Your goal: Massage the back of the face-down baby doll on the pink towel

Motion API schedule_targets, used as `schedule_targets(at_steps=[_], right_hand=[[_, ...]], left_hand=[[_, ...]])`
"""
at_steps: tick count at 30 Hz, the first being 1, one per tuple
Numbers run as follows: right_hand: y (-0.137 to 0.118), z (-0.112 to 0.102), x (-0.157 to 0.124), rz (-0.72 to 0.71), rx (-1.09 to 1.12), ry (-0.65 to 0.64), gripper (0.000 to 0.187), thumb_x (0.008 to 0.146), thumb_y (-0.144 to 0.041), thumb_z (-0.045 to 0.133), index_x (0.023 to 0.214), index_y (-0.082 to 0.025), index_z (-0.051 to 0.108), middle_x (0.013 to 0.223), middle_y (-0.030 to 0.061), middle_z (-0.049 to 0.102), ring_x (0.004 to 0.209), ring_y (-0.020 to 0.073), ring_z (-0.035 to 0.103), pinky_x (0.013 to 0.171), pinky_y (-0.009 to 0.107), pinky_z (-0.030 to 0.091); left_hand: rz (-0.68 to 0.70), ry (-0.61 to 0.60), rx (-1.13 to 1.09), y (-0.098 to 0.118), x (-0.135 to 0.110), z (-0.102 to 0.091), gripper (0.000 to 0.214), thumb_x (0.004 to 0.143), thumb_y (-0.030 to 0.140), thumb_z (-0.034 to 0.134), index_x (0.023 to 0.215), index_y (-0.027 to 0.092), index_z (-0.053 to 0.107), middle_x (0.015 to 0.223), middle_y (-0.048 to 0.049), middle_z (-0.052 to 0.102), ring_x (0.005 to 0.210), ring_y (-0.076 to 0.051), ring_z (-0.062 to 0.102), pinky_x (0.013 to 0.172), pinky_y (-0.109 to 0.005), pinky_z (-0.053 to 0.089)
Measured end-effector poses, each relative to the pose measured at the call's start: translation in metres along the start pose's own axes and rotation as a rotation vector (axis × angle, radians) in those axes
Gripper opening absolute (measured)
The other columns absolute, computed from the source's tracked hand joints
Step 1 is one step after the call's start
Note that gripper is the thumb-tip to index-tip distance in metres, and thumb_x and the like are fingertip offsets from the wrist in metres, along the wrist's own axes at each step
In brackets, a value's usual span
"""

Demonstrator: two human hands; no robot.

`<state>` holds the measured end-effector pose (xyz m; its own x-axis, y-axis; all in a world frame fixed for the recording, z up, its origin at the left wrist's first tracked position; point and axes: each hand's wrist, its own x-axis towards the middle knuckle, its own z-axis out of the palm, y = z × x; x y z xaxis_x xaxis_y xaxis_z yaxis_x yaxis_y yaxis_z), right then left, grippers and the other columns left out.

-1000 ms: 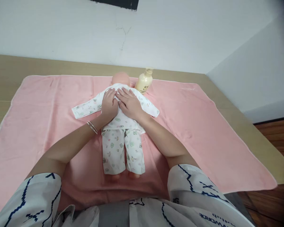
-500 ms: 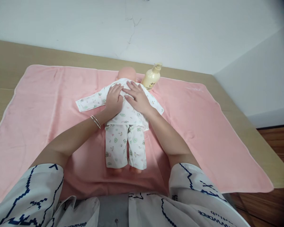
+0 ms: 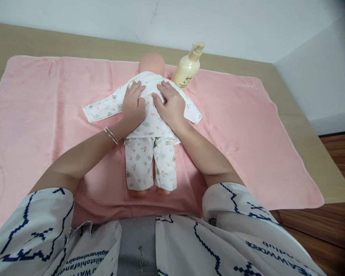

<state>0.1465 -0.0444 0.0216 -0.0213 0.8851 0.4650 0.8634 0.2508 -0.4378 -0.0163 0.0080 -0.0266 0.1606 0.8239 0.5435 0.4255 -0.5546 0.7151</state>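
A baby doll (image 3: 150, 126) in white printed pyjamas lies face down on a pink towel (image 3: 46, 103), head away from me. My left hand (image 3: 133, 106) lies flat on the left side of its back, fingers stretched out, a bangle on the wrist. My right hand (image 3: 169, 106) lies flat on the right side of the back, fingers spread. A narrow strip of the doll's shirt shows between the two hands. Neither hand holds anything.
A cream pump bottle (image 3: 188, 67) stands on the towel just right of the doll's head. The towel covers a tan table (image 3: 301, 126) set against a white wall. The table's right edge drops to a wooden floor (image 3: 339, 226).
My hands have drawn slightly apart on the doll's back. The camera has tilted down, so the doll and bottle sit higher in view.
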Motion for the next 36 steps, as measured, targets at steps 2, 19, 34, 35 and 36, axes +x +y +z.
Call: schedule_targets(at_steps=[2,19,34,35,36], right_hand=[[0.007,0.003,0.004,-0.020,0.024,-0.037,0.066,0.101,-0.067,0.031,0.144,-0.024,0.056,0.155,0.0071,0.051,0.151,0.0290,0.038,0.125,0.056,0.030],[-0.007,-0.002,0.003,-0.002,-0.036,-0.232,0.054,0.105,-0.049,0.031,0.153,-0.028,0.044,0.161,0.0031,0.042,0.155,0.0352,0.027,0.127,0.063,0.024],[-0.015,-0.016,-0.002,0.030,-0.105,-0.288,0.061,0.106,-0.055,0.026,0.149,-0.019,0.047,0.160,0.0123,0.042,0.149,0.0411,0.036,0.124,0.065,0.028],[-0.016,-0.018,-0.003,0.025,-0.100,-0.290,0.059,0.105,-0.055,0.027,0.148,-0.019,0.049,0.159,0.0121,0.044,0.148,0.0405,0.038,0.123,0.065,0.030],[-0.015,-0.019,-0.002,0.013,-0.088,-0.285,0.058,0.105,-0.055,0.028,0.146,-0.021,0.051,0.158,0.0112,0.046,0.148,0.0395,0.039,0.123,0.064,0.031]], left_hand=[[-0.076,-0.012,-0.015,0.001,0.000,0.002,0.035,0.102,0.032,0.037,0.128,0.023,0.059,0.152,-0.0051,0.054,0.152,-0.024,0.036,0.131,-0.055,0.020],[0.149,-0.137,0.106,0.010,0.002,-0.010,0.064,0.097,0.073,0.026,0.134,0.030,0.057,0.153,-0.0074,0.052,0.151,-0.030,0.037,0.128,-0.057,0.021],[0.162,-0.174,0.130,0.016,-0.007,-0.014,0.053,0.100,0.064,0.029,0.121,0.029,0.063,0.136,-0.0069,0.065,0.141,-0.028,0.049,0.126,-0.056,0.030],[0.157,-0.177,0.116,0.018,-0.008,-0.016,0.050,0.100,0.063,0.032,0.119,0.029,0.063,0.133,-0.0068,0.067,0.140,-0.028,0.051,0.126,-0.055,0.031],[0.147,-0.173,0.104,0.019,-0.009,-0.016,0.047,0.100,0.062,0.035,0.119,0.029,0.063,0.133,-0.0067,0.067,0.141,-0.028,0.051,0.126,-0.055,0.030]])
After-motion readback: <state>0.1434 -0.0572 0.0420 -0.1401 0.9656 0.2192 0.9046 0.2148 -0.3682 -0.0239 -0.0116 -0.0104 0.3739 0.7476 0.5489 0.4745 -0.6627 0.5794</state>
